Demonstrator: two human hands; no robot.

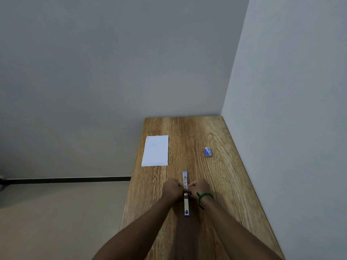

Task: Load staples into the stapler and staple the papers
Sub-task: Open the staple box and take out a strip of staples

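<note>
Fingers of left hand (171,188) & right hand (199,187) clamp stapler (185,203) mid-hinge (opened flat on table (206,132)).

Your left grip (171,188) and right grip (199,187) pinch stapler (186,203), folded open flat, at its hinge on wooden worktop (223,194). Papers (155,151) lie beyond at left, staple box (208,152) at right, both well apart from stapler.

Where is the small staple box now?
In the head view, the staple box lies on the right side of the table, near the wall, beyond the right hand and across from the papers.
</note>
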